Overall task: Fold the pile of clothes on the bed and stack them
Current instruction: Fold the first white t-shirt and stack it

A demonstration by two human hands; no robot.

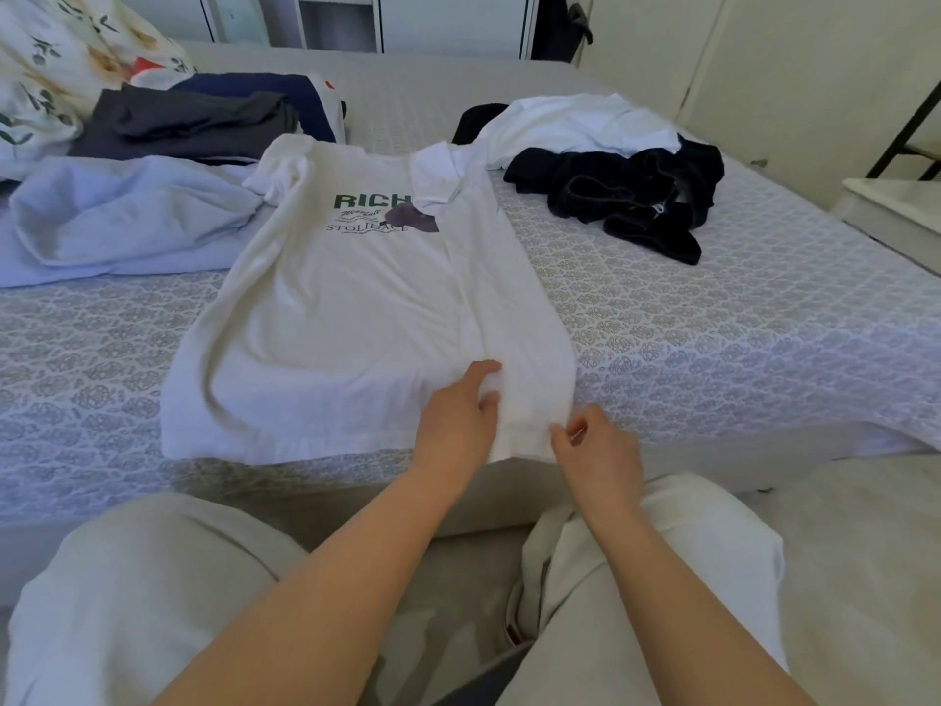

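- White T-shirt (pixel 331 318) lies flat, print side up, on the bed (pixel 713 323) near the front edge, hem toward the person; laid out like that so the sides can be folded in.
- Its right side is already turned over onto the middle, sleeve covering part of the green lettering; left side not folded yet, so I'd judge the fold as early.
- Left hand (pixel 458 415) rests on the turned-over edge near the hem, fingers loosely bent, thumb against the cloth; looks like pinning or smoothing the fold, cannot tell if it really pinches.
- Right hand (pixel 596 445) sits at the hem's right corner, thumb and forefinger nipping the cloth, likely tugging the edge straight.
- Unfolded pile waits at back right: white garment (pixel 570 124) partly over dark clothes (pixel 631 196).
- Pale blue garment (pixel 122 216) lies crumpled at left, touching the shirt's shoulder.
- Dark folded clothes (pixel 188 124) stacked at back left, probably the finished stack, beside a floral pillow (pixel 61 58).
- No baskets or boxes seen; an open shelf unit (pixel 336 17) at the back, contents not discernible.
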